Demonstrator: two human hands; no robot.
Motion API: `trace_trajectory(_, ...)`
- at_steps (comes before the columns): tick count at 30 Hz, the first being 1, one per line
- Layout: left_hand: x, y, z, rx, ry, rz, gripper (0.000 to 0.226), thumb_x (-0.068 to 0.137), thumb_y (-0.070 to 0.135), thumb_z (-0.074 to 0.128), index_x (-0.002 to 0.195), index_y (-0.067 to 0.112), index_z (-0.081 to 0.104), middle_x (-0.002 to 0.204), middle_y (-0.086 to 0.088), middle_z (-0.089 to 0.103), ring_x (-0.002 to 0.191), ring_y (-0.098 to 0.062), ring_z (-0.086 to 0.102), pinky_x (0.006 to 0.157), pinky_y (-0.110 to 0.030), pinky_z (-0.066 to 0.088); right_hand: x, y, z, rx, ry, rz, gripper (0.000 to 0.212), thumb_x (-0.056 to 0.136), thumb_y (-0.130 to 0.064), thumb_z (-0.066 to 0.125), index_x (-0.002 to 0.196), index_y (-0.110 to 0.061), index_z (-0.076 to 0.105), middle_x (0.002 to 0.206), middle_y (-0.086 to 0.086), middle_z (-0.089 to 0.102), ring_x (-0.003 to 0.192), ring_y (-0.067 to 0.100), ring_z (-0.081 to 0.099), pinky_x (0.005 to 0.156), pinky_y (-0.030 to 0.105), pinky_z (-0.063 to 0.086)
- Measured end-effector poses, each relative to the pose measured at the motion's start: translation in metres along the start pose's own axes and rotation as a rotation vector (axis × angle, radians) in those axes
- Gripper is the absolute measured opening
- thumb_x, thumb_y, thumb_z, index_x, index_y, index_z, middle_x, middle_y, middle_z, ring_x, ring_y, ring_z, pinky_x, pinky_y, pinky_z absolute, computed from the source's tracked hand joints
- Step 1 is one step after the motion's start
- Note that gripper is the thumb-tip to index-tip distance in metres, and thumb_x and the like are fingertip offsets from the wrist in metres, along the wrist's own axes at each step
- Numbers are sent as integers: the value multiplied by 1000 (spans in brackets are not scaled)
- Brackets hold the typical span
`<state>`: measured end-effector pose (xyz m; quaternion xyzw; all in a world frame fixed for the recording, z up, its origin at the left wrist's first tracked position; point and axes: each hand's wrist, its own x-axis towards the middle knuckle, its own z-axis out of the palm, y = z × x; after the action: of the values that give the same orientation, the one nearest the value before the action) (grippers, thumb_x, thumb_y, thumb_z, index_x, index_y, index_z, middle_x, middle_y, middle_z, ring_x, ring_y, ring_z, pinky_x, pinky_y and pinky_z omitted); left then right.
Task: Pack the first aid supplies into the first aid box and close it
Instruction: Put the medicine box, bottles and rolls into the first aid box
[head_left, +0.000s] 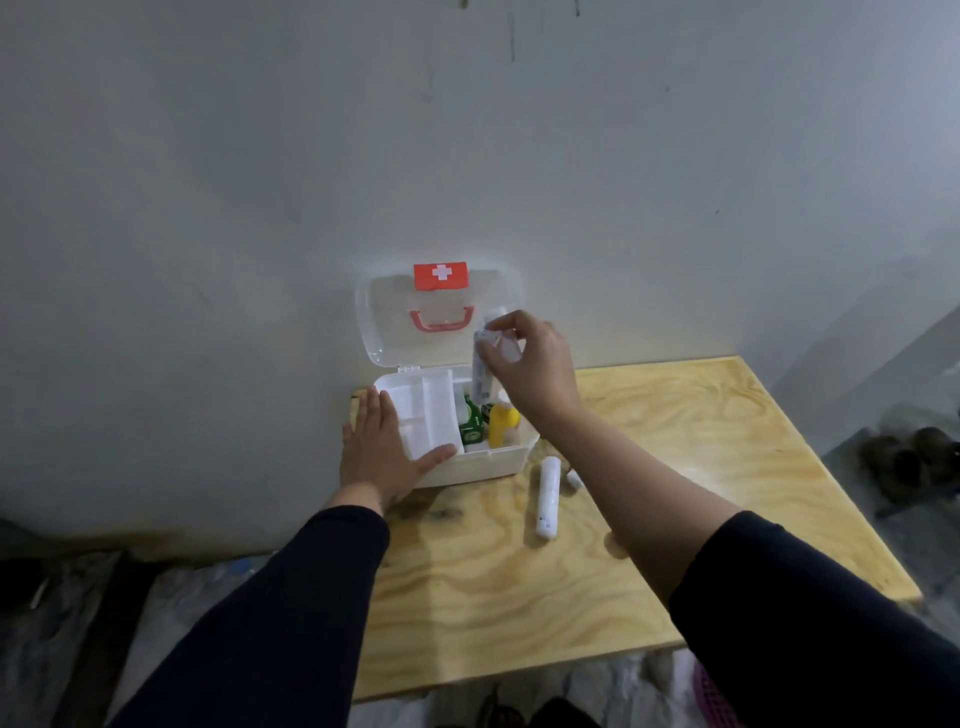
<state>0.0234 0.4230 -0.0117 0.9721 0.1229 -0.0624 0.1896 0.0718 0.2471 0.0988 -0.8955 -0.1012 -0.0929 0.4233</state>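
Note:
A white first aid box (483, 464) stands open at the table's far left, its clear lid (384, 332) with a red cross label leaning back on the wall. A white divider tray (428, 415) fills its left half. A green pack (471, 423) and a yellow bottle (504, 422) lie in the right half. My right hand (530, 366) holds a white tube (482, 371) upright over that right half. My left hand (379, 449) rests flat on the box's left front corner. Another white tube (548, 496) lies on the table in front of the box.
The plywood table (701, 467) stands against a grey wall. A small white item (574, 478) lies partly hidden behind my right forearm. Dark shoes (909, 460) sit on the floor at the right, and dark clutter lies on the floor at the left.

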Motion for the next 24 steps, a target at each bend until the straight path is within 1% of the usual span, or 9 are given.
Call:
trace_trajectory(2,0,1,1,-25,0,-6,127,70,82,49,153,4,-7,162,-10,-12,149,-23,-11,121,-47,1,-9,3,15,-35,-28,-34,23,89,-30,61,108,-16,62,101,-4,61,99,13,51,79,24,41)
trace_trajectory(6,-2,3,3,-46,39,-24,130,67,82,54,152,6,-8,163,-7,-10,149,-22,-9,121,-46,4,-23,17,44,-98,-27,-67,21,86,-27,62,103,-15,63,107,0,66,103,19,54,85,33,49)
trace_trajectory(8,-2,4,4,-64,33,-45,133,65,83,55,152,7,-12,162,-7,-14,149,-21,-12,121,-43,0,-29,22,55,-107,-16,-62,20,84,-23,64,102,-14,63,108,0,66,104,21,54,84,29,47)
trace_trajectory(11,-4,5,3,-115,19,-66,138,60,83,57,152,7,-14,161,-9,-18,148,-20,-16,121,-41,-3,-36,28,64,-127,-4,-37,20,83,-20,64,102,-13,63,110,0,65,105,20,53,79,21,39)
trace_trajectory(14,-6,6,3,-146,17,-68,139,60,82,58,151,7,-14,161,-8,-19,148,-21,-16,121,-40,-3,-40,34,67,-131,-30,10,23,83,-18,63,105,-14,58,109,2,63,101,21,55,78,25,43)
trace_trajectory(17,-6,6,2,-149,12,-82,136,62,81,58,152,8,-14,161,-6,-19,148,-19,-15,121,-39,-2,-44,38,69,-160,-86,68,35,83,-18,62,115,-19,46,106,6,59,90,23,57,67,29,43)
trace_trajectory(18,-5,5,2,-141,10,-84,135,62,81,57,152,9,-14,161,-6,-19,148,-19,-15,122,-39,-2,-45,39,70,-189,-113,72,39,84,-19,61,119,-20,43,109,7,58,90,24,59,67,31,45)
trace_trajectory(21,-3,5,1,-113,7,-85,135,63,82,55,152,8,-13,161,-6,-17,149,-20,-13,122,-40,0,-45,43,74,-271,-198,79,43,89,-21,56,131,-19,44,123,8,56,103,27,59,77,35,48)
trace_trajectory(24,-3,5,0,-104,7,-87,133,64,82,55,152,8,-12,162,-6,-16,149,-20,-11,121,-39,1,-43,45,75,-277,-243,99,43,92,-22,54,135,-16,46,135,8,51,113,27,56,87,38,49)
